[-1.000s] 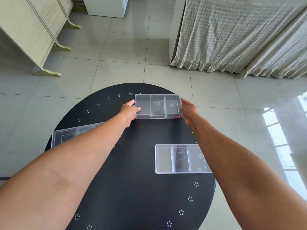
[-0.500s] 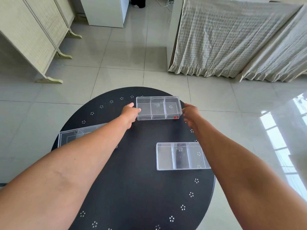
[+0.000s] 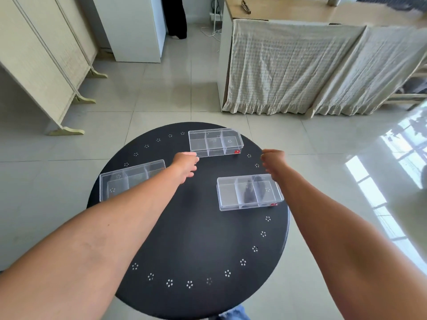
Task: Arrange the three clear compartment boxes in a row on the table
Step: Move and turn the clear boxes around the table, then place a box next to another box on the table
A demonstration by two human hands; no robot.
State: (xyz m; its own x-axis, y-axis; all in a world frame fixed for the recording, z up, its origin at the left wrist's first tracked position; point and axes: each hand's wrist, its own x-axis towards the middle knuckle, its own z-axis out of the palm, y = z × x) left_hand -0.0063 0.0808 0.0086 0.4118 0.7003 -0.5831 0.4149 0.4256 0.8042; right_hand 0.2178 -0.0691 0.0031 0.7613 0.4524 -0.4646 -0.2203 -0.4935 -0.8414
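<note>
On the round black table [image 3: 189,239]: 3 clear compartment boxes, each split into 3 sections.
Far box [image 3: 215,142]: near the table's back edge, red sticker at its front right corner.
Left box [image 3: 129,179]: partly hidden by the left forearm.
Right box [image 3: 249,195]: by the right edge.
Left hand [image 3: 186,166]: loosely curled, empty, just beside the far box (touching or not, cannot tell).
Right hand [image 3: 273,161]: loosely curled, empty, above the right box's back corner.
</note>
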